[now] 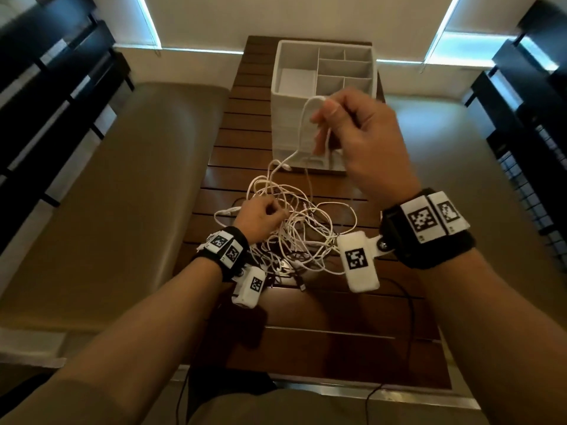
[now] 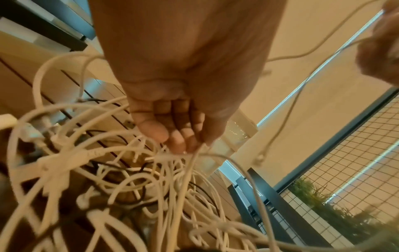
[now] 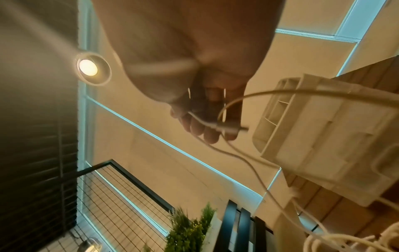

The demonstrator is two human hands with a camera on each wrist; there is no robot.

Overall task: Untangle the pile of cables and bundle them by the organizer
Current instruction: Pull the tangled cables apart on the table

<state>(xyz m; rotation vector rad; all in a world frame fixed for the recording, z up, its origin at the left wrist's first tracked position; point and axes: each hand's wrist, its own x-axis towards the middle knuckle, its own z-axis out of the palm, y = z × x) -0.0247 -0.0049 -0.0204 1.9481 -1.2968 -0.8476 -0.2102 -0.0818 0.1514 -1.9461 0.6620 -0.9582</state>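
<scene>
Cables [image 1: 294, 228] on table [image 1: 337, 317] (organizer [image 1: 322, 75] behind)

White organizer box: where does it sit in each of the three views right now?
Head: organizer top centre, on the slatted table beyond the right hand.
Left wrist: only a pale edge shows behind the fingers.
Right wrist: right side, tilted.
Shared landmark: the white cable the right hand holds.

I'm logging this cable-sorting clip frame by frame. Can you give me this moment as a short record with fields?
surface: slatted wooden table
cable pile: tangled white cables, a few black ones mixed in, lying on the table
organizer: white divided box behind the pile; no cables seen in it
left hand: grips strands in the pile
right hand: raised, pinches a white cable near its plug end
progress: nothing bundled yet
</scene>
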